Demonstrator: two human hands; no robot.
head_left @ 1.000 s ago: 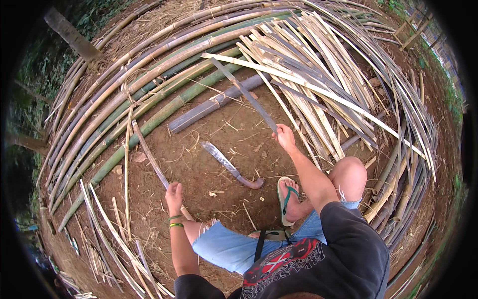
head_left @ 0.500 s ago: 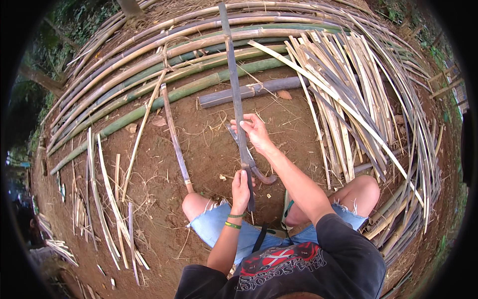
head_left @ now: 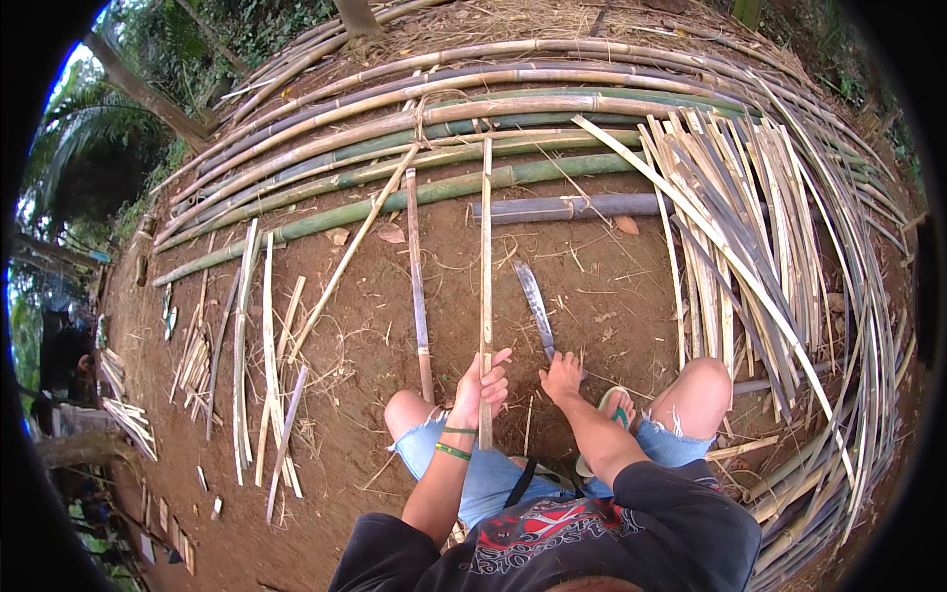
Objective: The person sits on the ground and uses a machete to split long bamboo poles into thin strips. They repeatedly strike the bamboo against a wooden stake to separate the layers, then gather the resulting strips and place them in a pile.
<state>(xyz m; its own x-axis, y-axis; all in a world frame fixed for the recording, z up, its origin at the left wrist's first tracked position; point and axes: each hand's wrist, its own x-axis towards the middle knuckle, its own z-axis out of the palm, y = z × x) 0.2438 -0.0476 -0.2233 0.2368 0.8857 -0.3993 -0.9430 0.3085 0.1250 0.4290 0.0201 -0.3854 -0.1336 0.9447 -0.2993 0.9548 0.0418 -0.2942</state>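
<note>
Left hand [head_left: 470,390] grips a long, pale split-bamboo strip [head_left: 486,257]; grey metal machete [head_left: 534,299] on brown soil [head_left: 636,288] points forward-left from the nearer right hand [head_left: 563,378], fingers bent over its near end; closure unclear.

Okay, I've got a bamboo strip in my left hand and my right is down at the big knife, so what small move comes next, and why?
Probably firm your right hand around the knife and lift it: that hand is at its near end, the blade lies on the ground, and your left hand holds the bamboo strip.
</note>
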